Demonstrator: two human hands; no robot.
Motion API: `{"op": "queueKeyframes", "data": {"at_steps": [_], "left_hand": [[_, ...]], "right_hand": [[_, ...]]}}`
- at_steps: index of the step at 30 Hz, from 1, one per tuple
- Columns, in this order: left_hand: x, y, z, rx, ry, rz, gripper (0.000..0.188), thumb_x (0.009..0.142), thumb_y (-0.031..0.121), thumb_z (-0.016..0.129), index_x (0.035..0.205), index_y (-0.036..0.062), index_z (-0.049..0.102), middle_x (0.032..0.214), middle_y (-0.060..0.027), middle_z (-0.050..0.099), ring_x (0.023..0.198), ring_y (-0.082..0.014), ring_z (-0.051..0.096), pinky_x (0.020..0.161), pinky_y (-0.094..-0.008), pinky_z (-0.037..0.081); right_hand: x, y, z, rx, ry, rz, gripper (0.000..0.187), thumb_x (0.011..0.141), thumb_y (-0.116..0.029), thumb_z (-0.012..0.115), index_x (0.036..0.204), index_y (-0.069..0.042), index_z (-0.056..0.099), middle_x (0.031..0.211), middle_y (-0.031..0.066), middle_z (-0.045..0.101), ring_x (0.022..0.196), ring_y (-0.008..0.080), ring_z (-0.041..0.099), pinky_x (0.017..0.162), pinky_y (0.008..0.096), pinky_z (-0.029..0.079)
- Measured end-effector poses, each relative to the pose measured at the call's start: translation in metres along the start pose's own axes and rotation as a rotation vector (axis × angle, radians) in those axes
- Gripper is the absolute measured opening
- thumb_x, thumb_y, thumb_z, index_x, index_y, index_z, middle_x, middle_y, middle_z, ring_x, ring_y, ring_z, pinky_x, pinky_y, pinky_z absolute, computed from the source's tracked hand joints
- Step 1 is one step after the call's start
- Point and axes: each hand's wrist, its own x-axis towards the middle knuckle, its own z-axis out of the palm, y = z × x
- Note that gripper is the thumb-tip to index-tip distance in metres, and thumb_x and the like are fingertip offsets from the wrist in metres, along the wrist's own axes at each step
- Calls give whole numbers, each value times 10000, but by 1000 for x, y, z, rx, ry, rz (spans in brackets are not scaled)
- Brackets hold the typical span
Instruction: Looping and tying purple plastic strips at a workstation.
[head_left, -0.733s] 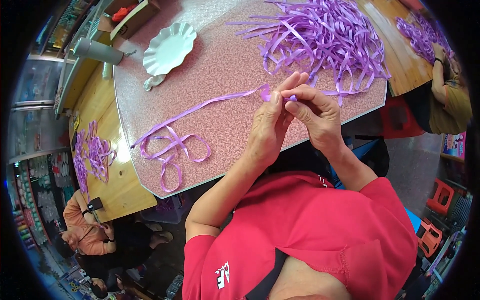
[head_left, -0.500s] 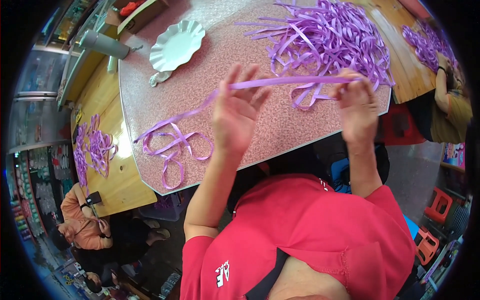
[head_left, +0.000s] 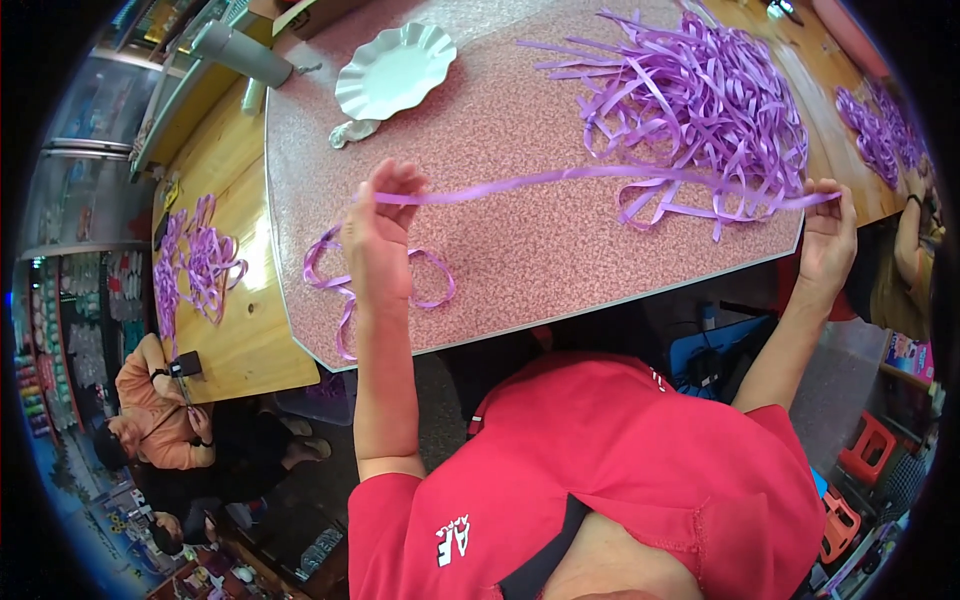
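Observed purple ribbon [head_left: 570, 174] held out between left hand [head_left: 378, 245] and right hand [head_left: 828, 238], above pink speckled table [head_left: 510, 270], crossing in view over near edge of loose ribbon pile [head_left: 710, 110]. Pinched narrowly between right thumb and fingertips, apparently at ribbon's tip; caught at left between thumb and curled fingers. Cannot tell firmness of left pinch, nor course of ribbon behind that hand. Noted slack ribbon loop [head_left: 452, 287] lying on table just beside left wrist, with scalloped plate [head_left: 395, 72] well apart, farther across. Judged very light, soft and limp; probably slippery given satin sheen; unlikely to break, but easy to crease, twist or tangle. Best taken by flat faces close to a tip, thumb against fingertip, rather than by thin edges. Runs lengthwise left to right, roughly across front of body; rises gently from left hand toward middle, then slopes down toward right hand. Points rightward with pinched tip.
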Motion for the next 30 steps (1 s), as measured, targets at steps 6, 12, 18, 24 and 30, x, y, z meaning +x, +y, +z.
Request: {"op": "queueKeyframes", "data": {"at_steps": [6, 12, 18, 24, 30], "left_hand": [[-37, -9, 48, 418, -255, 64, 391, 1078, 236, 423, 1253, -56, 616, 1130, -183, 689, 1063, -251, 668, 978, -379, 519], [-45, -11, 79, 710, -441, 446, 365, 1081, 189, 411, 1336, -9, 582, 1366, -163, 582, 1241, -232, 568, 1036, -360, 460], [-52, -7, 82, 647, -402, 404, 370, 1080, 186, 416, 1361, -6, 562, 1424, -156, 538, 1293, -221, 522, 1065, -355, 427], [-50, -2, 76, 508, -355, 292, 342, 1064, 178, 463, 1319, -6, 597, 1307, -158, 620, 1155, -227, 612, 976, -341, 474], [-47, 1, 76, 576, -405, 320, 335, 1069, 191, 457, 1285, -7, 619, 1182, -133, 685, 974, -181, 644, 848, -311, 514]], "right_hand": [[-71, 26, 125, -443, -589, 111, 204, 1002, -157, 573, 1108, -1, 653, 765, -31, 537, 617, 27, 423, 545, 192, 324], [-128, 77, 202, -456, -885, 308, 174, 1009, -144, 593, 1132, -27, 627, 770, -55, 556, 584, 8, 448, 512, 170, 316], [-154, 107, 225, -7, -840, 590, 183, 1029, -195, 577, 1125, -40, 558, 784, 3, 586, 570, 65, 551, 493, 199, 421], [-160, 111, 219, -74, -787, 496, 162, 1007, -122, 604, 1133, -21, 597, 826, 14, 604, 604, 47, 532, 511, 194, 416], [-140, 99, 212, -331, -782, 210, 135, 982, -68, 628, 1107, -19, 638, 923, -4, 600, 661, 15, 477, 548, 173, 372]]}}
